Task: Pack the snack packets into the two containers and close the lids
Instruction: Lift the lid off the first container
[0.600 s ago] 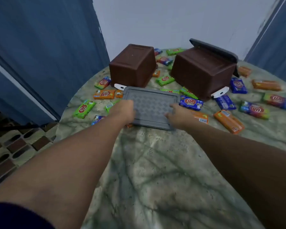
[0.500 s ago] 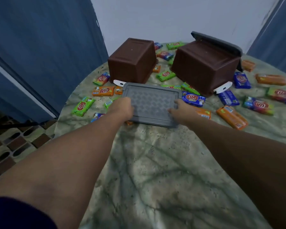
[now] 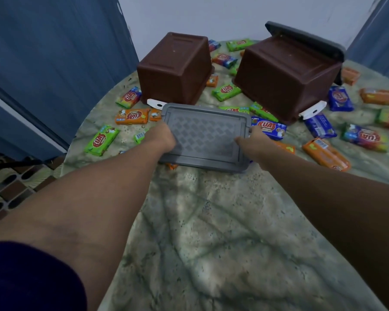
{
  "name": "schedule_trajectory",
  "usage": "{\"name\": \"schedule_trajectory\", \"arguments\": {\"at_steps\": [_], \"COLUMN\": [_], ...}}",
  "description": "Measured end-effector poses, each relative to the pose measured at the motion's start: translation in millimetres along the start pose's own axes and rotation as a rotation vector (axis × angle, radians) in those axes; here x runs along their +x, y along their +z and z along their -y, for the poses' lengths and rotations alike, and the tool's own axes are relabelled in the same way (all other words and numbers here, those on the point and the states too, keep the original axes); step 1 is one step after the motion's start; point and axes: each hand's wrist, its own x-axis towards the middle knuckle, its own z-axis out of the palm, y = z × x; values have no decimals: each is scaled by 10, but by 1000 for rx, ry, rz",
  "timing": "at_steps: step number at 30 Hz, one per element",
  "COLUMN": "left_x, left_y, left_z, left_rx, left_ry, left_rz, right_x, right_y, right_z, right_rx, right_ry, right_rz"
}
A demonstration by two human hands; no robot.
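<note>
So from my feed, both hands are on the grey lid [image 3: 206, 136], which sits out in the middle of the counter [image 3: 211, 243] just in front of the two brown containers. The left hand [image 3: 162, 140] has its grip clamped over the lid's left edge, thumb on top, and the right hand [image 3: 254, 140] is pinching the right edge the same way. The lid looks a bit tilted, lying over a few packets, with an orange one poking out under its near edge. The left container [image 3: 175, 68] is flipped upside down with a white latch showing at its base, and the right container [image 3: 288, 75] is tipped too, with a second grey lid [image 3: 305, 39] leaning behind it. Snack packets [image 3: 101, 140] are scattered all around the counter, green, orange and blue ones, none of them in a container as far as I can see. Blue curtains [image 3: 54, 63] hang on both sides.
</note>
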Motion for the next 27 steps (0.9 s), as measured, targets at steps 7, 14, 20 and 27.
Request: {"name": "schedule_trajectory", "arguments": {"at_steps": [7,14,20,27], "left_x": [58,45,-138,-500], "left_y": [63,138,104,208], "left_z": [64,207,193,89], "left_rx": [-142,-571,-813,-801], "left_ry": [-108,-301,-265,-193], "left_rz": [1,34,-86,-159], "right_x": [18,-2,-184,-352], "right_y": [48,54,48,-272], "right_z": [-1,-41,-135,-276], "right_rx": [40,113,304,292], "right_ry": [45,182,37,-44], "right_rz": [-35,-135,-198,-234]}}
